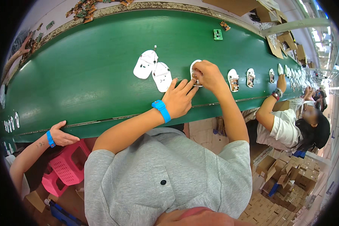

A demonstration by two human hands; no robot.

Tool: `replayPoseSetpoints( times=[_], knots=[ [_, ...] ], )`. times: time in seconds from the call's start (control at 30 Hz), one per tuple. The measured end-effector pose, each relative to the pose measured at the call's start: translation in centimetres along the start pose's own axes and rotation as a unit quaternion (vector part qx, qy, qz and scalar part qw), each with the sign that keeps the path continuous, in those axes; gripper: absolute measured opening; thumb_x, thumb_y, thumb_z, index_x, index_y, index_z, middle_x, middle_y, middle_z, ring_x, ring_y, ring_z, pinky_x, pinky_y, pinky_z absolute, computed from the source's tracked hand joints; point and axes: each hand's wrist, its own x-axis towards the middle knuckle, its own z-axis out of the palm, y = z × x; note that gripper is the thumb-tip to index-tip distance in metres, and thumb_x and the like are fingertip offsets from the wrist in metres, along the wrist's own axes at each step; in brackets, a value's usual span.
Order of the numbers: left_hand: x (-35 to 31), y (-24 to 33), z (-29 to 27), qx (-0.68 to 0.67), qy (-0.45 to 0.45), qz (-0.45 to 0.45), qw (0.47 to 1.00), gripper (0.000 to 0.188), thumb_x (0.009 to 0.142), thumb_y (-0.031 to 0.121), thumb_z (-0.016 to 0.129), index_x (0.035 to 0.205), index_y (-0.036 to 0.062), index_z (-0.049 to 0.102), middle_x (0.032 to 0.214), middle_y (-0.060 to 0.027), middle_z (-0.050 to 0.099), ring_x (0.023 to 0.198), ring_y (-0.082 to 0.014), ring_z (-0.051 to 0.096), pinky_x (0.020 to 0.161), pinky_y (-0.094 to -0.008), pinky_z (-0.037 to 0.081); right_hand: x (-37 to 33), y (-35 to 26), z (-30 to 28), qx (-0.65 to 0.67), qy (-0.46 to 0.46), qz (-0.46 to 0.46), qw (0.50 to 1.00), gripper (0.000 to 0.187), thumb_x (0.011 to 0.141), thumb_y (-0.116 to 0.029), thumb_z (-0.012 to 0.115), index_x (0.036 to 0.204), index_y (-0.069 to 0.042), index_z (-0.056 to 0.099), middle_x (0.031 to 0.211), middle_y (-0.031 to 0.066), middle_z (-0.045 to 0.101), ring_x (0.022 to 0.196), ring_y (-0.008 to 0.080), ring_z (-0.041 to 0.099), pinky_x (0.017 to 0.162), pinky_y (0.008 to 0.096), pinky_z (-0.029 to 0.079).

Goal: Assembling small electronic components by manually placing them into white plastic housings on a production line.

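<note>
A white oval plastic housing (191, 69) with a brownish circuit board in it lies on the green conveyor belt in front of me. My right hand (210, 76) is over it, its fingers bent and pinched at the inside of the housing. What they pinch is hidden behind the fingers. My left hand (179, 98), below a blue wristband, lies with fingers stretched and apart, its fingertips at the housing's near left edge. To the left rest two white shell halves, one (145, 64) partly beside the other (162, 77), with thin dark wires between them.
Right of my hands stand more housings with boards, one (233, 80) and another (251, 78). A green circuit board (217, 34) lies farther back. A co-worker's hand (281, 83) reaches the belt at right; another person's hand (63, 135) rests near the left edge, above pink stools (69, 162).
</note>
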Motion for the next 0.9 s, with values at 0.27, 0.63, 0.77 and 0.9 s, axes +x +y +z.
replayPoseSetpoints(
  times=[0.27,0.63,0.77,0.9],
  knots=[
    [0.0,-0.1,0.2,-0.009,-0.021,-0.011,1.0,0.06,0.08,0.021,0.069,0.137,0.0079,0.057,0.146,-0.0139,0.049,0.125,-0.0292,0.049,0.11,-0.0515,0.034,0.1,1.1,0.0,-0.034,-0.036,-0.119,0.992,0.024,0.077,0.004,0.067,0.099,-0.006,0.07,0.083,0.0073,0.068,0.068,0.0249,0.061,0.062,0.0329,0.05],
    [0.0,-0.1,0.5,-0.001,0.011,0.006,1.0,0.055,0.08,0.021,0.068,0.132,0.0044,0.06,0.142,-0.017,0.052,0.119,-0.0302,0.048,0.108,-0.0509,0.033,-1.0,0.2,0.3,-0.013,0.03,-0.027,0.999,0.039,0.075,0.007,0.068,0.111,-0.007,0.071,0.084,0.0048,0.067,0.066,0.02,0.06,0.06,0.0321,0.05],
    [-0.1,-0.1,0.6,0.001,0.01,0.005,1.0,0.054,0.08,0.021,0.068,0.132,0.0041,0.06,0.142,-0.0174,0.052,0.119,-0.0305,0.048,0.108,-0.0514,0.033,-1.2,0.1,0.3,0.053,0.045,0.007,0.998,0.046,0.074,0.009,0.068,0.118,-0.007,0.069,0.082,0.0032,0.066,0.064,0.0174,0.058,0.06,0.0312,0.049],
    [-0.1,-0.1,0.4,-0.003,0.013,0.006,1.0,0.053,0.08,0.02,0.068,0.13,0.0036,0.06,0.141,-0.0172,0.052,0.118,-0.0307,0.048,0.108,-0.0516,0.034,-1.0,0.3,0.6,0.079,0.031,0.036,0.996,0.052,0.074,0.009,0.068,0.123,-0.007,0.067,0.08,0.0017,0.064,0.066,0.0156,0.057,0.06,0.0305,0.048]
  ],
)
